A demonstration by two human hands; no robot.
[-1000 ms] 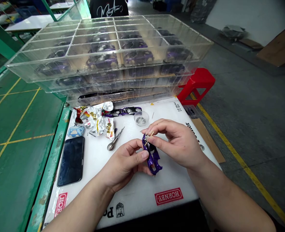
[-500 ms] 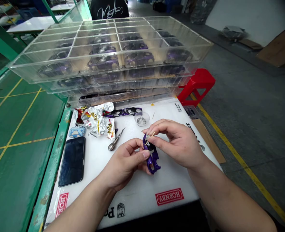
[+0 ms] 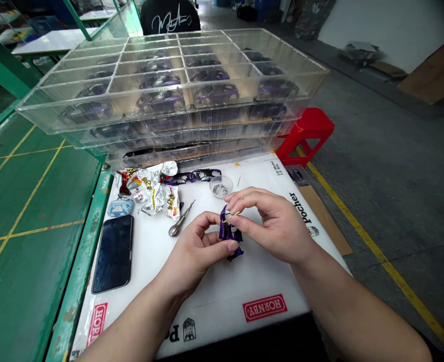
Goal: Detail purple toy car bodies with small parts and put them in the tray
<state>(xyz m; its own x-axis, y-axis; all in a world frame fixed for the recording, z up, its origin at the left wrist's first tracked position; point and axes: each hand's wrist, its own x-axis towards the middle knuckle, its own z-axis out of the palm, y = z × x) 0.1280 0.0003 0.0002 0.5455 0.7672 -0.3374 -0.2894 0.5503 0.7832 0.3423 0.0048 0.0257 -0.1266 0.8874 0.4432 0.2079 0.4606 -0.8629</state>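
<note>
Tilted above the white work surface is a purple model car body shell (image 3: 225, 230), with black areas inside. My left hand (image 3: 199, 245) grips it, thumb on the near side and fingers behind. My right hand (image 3: 272, 223) pinches a thin wooden stick, like a toothpick (image 3: 232, 216), at the shell's upper end; its tip reaches the shell, though I cannot make out the exact contact. A small clear dish (image 3: 221, 187) with tiny shiny bits stands just beyond the hands. Past it lie more purple body shells (image 3: 195, 175). Another thin stick (image 3: 239, 181) rests right of the dish.
Stacked clear compartment trays (image 3: 192, 123) with purple shells rise at the back. On the left are a phone (image 3: 112, 254), a blue-and-white case (image 3: 120, 207), crumpled wrappers (image 3: 157, 193) and a metal-handled awl (image 3: 182, 218). A red stool (image 3: 308, 130) stands right of the trays.
The shell has turned in my left hand and shifted slightly left and up. In my right hand the stick now lies flatter against its upper end.
</note>
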